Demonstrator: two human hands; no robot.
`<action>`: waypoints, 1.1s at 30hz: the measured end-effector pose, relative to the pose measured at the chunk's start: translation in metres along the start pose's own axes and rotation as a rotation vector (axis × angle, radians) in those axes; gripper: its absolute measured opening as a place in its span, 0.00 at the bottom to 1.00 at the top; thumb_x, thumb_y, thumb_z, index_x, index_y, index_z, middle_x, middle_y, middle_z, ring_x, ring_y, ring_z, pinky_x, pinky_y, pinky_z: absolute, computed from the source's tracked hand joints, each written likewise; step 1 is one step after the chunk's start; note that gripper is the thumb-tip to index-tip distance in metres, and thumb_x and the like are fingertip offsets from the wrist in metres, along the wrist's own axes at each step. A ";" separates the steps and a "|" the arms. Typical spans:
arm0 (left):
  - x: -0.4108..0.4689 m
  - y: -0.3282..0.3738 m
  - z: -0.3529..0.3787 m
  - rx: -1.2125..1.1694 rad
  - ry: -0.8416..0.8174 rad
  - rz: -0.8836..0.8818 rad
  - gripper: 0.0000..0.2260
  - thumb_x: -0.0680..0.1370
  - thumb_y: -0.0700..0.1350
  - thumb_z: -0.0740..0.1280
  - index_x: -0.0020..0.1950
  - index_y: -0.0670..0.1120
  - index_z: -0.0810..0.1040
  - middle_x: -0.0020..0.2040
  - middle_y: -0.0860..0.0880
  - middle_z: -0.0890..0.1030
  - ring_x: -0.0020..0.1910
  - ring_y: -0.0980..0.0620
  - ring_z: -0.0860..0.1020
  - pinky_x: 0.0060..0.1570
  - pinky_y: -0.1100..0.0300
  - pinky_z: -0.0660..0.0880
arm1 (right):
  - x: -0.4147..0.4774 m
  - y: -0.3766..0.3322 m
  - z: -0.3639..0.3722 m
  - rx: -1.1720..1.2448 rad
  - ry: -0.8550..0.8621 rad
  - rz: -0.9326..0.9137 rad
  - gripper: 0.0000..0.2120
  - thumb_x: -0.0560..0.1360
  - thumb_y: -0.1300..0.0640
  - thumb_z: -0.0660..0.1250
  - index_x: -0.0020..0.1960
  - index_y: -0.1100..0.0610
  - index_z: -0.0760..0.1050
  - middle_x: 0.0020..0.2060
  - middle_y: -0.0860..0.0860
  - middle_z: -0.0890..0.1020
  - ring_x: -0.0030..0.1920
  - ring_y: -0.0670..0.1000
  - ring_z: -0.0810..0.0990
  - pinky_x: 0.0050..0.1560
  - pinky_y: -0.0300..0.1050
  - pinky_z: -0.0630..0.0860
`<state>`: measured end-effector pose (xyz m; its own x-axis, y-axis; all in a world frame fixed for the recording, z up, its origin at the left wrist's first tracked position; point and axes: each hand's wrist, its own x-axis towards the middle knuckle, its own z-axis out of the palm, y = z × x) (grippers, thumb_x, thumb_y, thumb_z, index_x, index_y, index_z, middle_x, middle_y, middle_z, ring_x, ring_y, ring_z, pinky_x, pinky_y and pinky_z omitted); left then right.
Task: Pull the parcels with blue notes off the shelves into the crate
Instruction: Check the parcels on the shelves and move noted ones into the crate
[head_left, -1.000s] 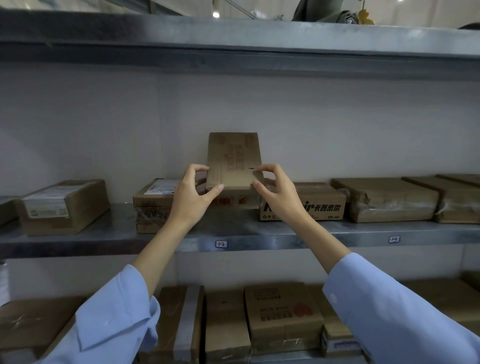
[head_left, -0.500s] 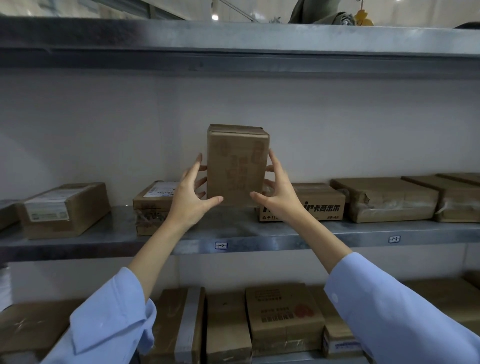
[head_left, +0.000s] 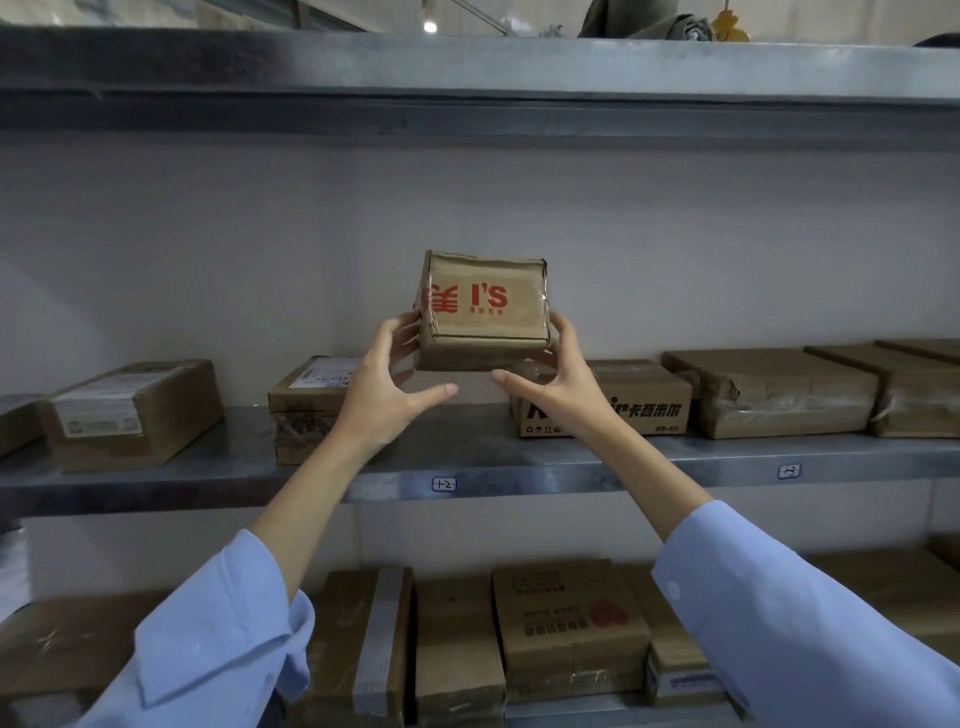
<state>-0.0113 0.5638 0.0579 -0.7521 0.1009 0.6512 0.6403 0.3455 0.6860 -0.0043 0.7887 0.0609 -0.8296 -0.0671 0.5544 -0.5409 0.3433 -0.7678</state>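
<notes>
Parcel (head_left: 483, 312) is hanging above the middle shelf (head_left: 519, 462); I'm pinching it between left hand (head_left: 387, 384) and right hand (head_left: 563, 382), thumbs free underneath. No blue note is showing, so I'm risking crating the wrong one.

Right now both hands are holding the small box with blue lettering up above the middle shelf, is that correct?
Not quite: the lettering is red, not blue. The head view shows both hands, left and right, holding the small box above the middle shelf.

A small brown taped parcel (head_left: 483, 312) with red print is held tilted above the middle shelf (head_left: 519, 457).
</notes>
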 end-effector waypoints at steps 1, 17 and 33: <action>-0.001 0.001 0.001 -0.016 -0.001 -0.004 0.39 0.64 0.54 0.81 0.70 0.53 0.66 0.68 0.55 0.74 0.67 0.57 0.73 0.65 0.46 0.73 | -0.001 0.000 0.000 0.004 -0.008 0.008 0.43 0.71 0.49 0.76 0.76 0.48 0.52 0.68 0.46 0.72 0.66 0.44 0.71 0.61 0.36 0.69; -0.002 -0.005 0.003 -0.073 0.021 0.014 0.36 0.71 0.46 0.77 0.75 0.51 0.64 0.70 0.51 0.72 0.68 0.56 0.71 0.59 0.68 0.74 | -0.005 -0.002 0.003 0.009 -0.009 -0.058 0.45 0.69 0.54 0.78 0.78 0.50 0.54 0.62 0.42 0.68 0.52 0.20 0.68 0.46 0.21 0.70; 0.000 0.005 -0.030 -0.125 -0.138 -0.011 0.34 0.66 0.48 0.78 0.70 0.52 0.71 0.66 0.58 0.76 0.65 0.59 0.75 0.69 0.51 0.70 | -0.017 0.002 -0.021 0.163 -0.083 -0.016 0.38 0.67 0.57 0.76 0.73 0.50 0.64 0.63 0.44 0.77 0.61 0.39 0.77 0.56 0.41 0.78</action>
<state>-0.0034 0.5380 0.0711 -0.7681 0.2276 0.5985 0.6397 0.2295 0.7336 0.0112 0.8099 0.0565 -0.8256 -0.1505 0.5439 -0.5640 0.1859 -0.8046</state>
